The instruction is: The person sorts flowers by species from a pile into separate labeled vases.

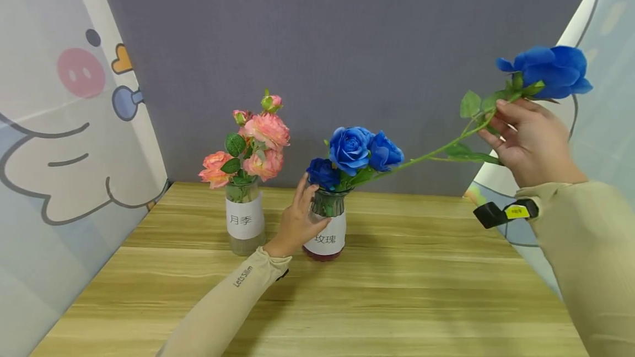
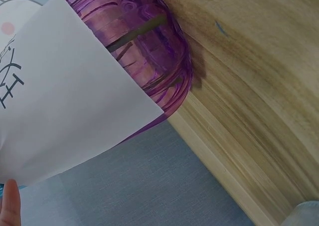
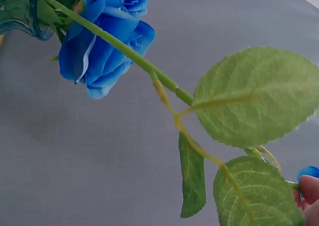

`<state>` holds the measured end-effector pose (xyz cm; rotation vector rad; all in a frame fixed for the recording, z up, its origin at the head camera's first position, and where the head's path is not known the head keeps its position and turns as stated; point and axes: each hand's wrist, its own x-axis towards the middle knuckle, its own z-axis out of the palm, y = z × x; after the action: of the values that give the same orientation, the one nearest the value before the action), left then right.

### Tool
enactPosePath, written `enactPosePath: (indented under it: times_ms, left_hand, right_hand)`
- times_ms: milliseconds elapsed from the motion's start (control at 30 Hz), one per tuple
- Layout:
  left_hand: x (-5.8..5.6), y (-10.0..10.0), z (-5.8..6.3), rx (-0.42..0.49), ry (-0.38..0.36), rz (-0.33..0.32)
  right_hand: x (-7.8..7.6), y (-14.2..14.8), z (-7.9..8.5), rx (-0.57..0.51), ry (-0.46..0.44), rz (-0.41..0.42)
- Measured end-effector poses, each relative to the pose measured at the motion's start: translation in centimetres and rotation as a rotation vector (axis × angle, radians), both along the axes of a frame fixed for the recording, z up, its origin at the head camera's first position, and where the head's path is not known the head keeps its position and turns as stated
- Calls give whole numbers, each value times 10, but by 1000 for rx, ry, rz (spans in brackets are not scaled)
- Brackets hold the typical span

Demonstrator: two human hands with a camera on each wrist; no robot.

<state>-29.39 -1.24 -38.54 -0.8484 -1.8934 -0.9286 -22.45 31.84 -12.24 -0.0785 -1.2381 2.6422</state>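
My left hand [image 1: 300, 219] steadies a glass vase [image 1: 322, 255], its fingers along the neck and its thumb across the paper label [image 2: 84, 96]. Purple ridged glass [image 2: 144, 47] shows below that label in the left wrist view. Several blue roses [image 1: 349, 150] fill the vase's mouth. Up at the right, my right hand [image 1: 538, 136] pinches the stem of a long blue rose [image 1: 550, 73] just under its bloom. The green stem [image 3: 114, 42] slants down to the left, its lower end inside the vase mouth [image 3: 37, 17]. Leaves [image 3: 259, 94] hang along it.
Left of the roses stands another labelled vase [image 1: 243, 241] with pink flowers [image 1: 268, 131], close to my left wrist. Both vases are on a wooden table [image 1: 397, 302]. A grey panel [image 1: 307, 43] rises behind, with printed curtains [image 1: 49, 169] at the sides.
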Motion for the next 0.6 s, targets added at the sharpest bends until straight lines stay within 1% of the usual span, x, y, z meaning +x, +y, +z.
enactPosePath:
  times_ms: [133,267,400,600]
  left_hand:
    - [0,-1,0,7,-2,1]
    - [0,-1,1,1,-1,6]
    - [0,-1,1,-5,-1,8]
    - [1,0,3,-19,3,24]
  right_hand:
    - [-4,-19,6,90,9,-54]
    - [-7,-36,7,157,29,-91]
    - [-9,-48,8,189,42,-115]
    - [-10,-64,9,234,61,-122]
